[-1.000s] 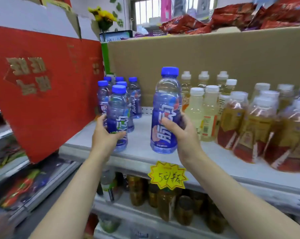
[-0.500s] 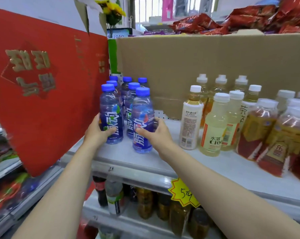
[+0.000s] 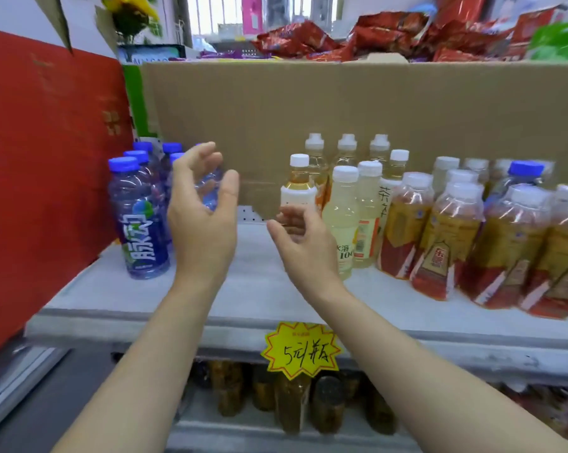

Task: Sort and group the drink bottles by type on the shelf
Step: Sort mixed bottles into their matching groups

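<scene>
Head view: half a second ago both hands gripped blue bottles at the left of the shelf; now both have let go and hang in the air at mid-frame, holding nothing. Largest in the frame, the cardboard sheet (image 3: pixel 341 119) backs the grey shelf (image 3: pixel 259 289), and the red box (image 3: pixel 47 158) fills the left side, cut off by the frame edge. On the shelf the blue bottles (image 3: pixel 142 220) stand grouped at centre left beside the red box; several of them are hidden behind the left hand (image 3: pixel 200 220), so their count cannot be told. A bare stretch of shelf lies between them and the pale bottles (image 3: pixel 344 220) at centre right. Further right the amber bottles (image 3: pixel 446 237) crowd together, leaning and blurred, cut by the right edge, with one blue cap (image 3: pixel 526 168) showing among them. The left hand is raised, fingers loosely curved, thumb apart. The right hand (image 3: pixel 300 237) is lower, fingers loosely curled, in front of a pale bottle; whether it touches it cannot be told. Below the shelf edge hangs the yellow tag (image 3: pixel 302 349), and the dark bottles (image 3: pixel 292 400) under it are dim and hard to make out.
</scene>
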Motion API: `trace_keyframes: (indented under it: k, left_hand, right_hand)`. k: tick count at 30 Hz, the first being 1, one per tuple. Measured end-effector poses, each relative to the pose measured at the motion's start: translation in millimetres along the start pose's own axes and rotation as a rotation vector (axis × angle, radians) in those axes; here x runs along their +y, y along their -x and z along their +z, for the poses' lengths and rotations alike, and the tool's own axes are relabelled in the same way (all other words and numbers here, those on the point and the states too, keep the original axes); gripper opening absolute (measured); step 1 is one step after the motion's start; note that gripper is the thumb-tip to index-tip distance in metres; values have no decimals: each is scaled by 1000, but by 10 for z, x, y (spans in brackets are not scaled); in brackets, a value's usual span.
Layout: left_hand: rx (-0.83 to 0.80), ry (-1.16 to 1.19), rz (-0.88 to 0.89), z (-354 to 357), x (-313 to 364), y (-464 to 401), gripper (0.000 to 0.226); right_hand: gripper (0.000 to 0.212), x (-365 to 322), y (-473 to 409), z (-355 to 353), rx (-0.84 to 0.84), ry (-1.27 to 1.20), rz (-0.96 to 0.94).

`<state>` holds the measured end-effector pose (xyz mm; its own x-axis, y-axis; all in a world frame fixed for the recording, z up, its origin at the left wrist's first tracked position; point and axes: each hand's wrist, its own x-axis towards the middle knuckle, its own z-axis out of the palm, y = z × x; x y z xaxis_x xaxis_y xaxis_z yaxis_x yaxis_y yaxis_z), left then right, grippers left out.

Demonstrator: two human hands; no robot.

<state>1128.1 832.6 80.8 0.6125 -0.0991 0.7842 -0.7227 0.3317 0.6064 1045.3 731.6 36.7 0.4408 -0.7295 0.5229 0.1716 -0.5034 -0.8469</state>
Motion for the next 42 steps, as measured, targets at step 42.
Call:
trace_keyframes:
  k: [42]
  left_hand:
    - [-587,-72,-599,1679,-845,161,82]
  right_hand:
    - [71,515,350,-2023,-105,-386,251]
